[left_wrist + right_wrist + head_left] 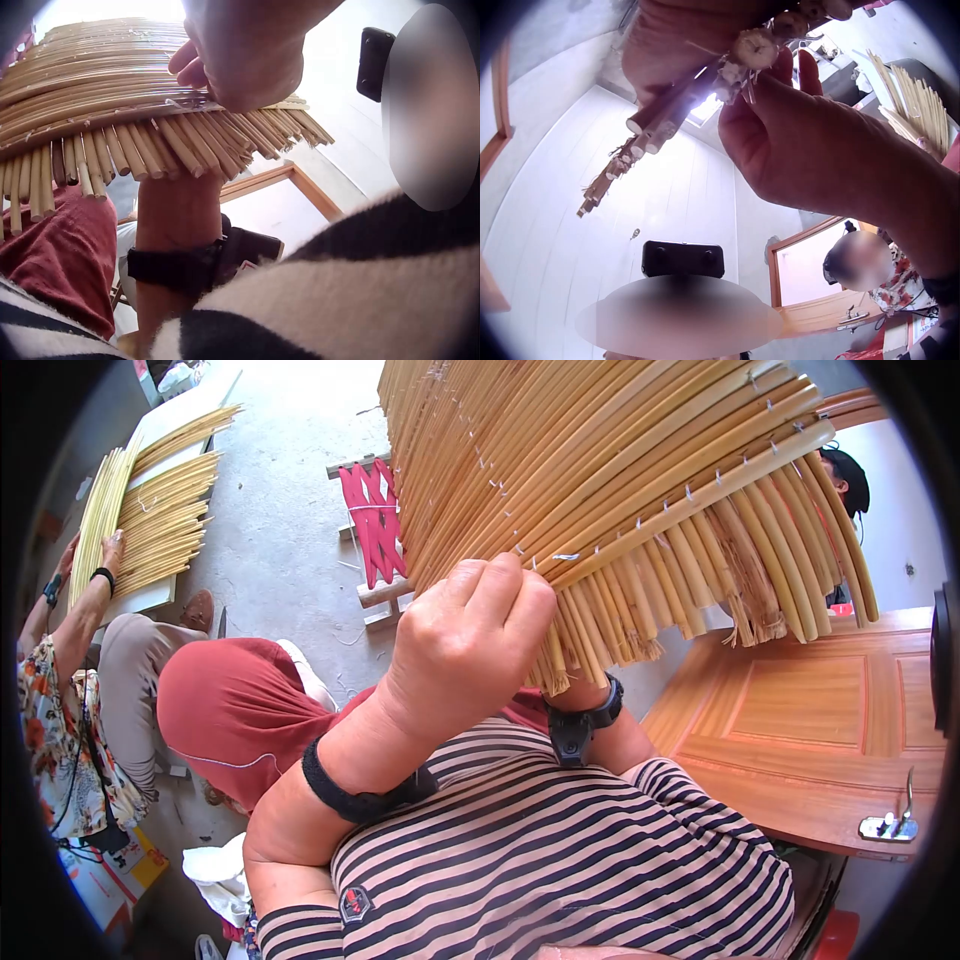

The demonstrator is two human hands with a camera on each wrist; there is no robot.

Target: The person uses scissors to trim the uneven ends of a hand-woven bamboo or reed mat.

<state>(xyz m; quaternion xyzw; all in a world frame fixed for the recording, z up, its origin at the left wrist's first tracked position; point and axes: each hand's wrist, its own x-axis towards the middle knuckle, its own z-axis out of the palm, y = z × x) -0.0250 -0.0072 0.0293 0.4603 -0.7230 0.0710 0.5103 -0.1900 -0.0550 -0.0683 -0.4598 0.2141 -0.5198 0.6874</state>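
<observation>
A large mat of straight tan reed stalks [610, 470], bound by rows of white thread [566, 557], slants up in front of the striped shirt. My left hand [475, 625] is curled into a fist above its near edge, the thread coming out beside its fingers. In the left wrist view that hand [247, 64] bends its fingers in over the edge stalk. From below, the right wrist view shows my left fingers pinched close to the cut stalk ends [754, 49]. My right hand [675, 52] lies against the mat's underside, its fingers hidden by stalks.
At left, another person's hands [112, 550] rest on a second reed bundle [175, 510] on a white board. A pink-wrapped wooden frame [372, 520] stands on the floor behind the mat. A wooden door [810, 710] is at right, a person in a black cap [848, 475] beyond.
</observation>
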